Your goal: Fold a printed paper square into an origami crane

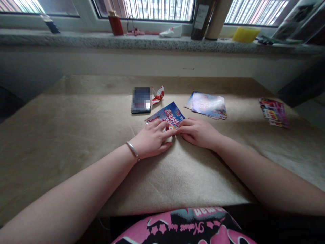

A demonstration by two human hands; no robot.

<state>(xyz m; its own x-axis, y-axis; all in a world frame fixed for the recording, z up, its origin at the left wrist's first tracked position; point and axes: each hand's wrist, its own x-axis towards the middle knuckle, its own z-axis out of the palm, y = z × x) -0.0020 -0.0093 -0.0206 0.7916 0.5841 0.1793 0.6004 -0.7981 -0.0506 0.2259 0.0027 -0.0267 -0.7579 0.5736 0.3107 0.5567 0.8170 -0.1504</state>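
A blue printed paper sheet (pixel 167 115) with red characters lies on the beige table cover (pixel 76 135) in the middle. My left hand (pixel 152 139), with a silver bracelet on the wrist, rests on the sheet's near edge with its fingers curled and pressed down. My right hand (pixel 196 133) meets it from the right, fingertips pinched against the same edge. The near part of the sheet is hidden under both hands.
A dark phone (pixel 141 100) and a folded red-white paper piece (pixel 157 95) lie behind the sheet. A stack of bluish sheets (pixel 208 105) sits to the right, pink-red leaflets (pixel 274 112) farther right. The windowsill (pixel 152 40) holds a red cup and a yellow box.
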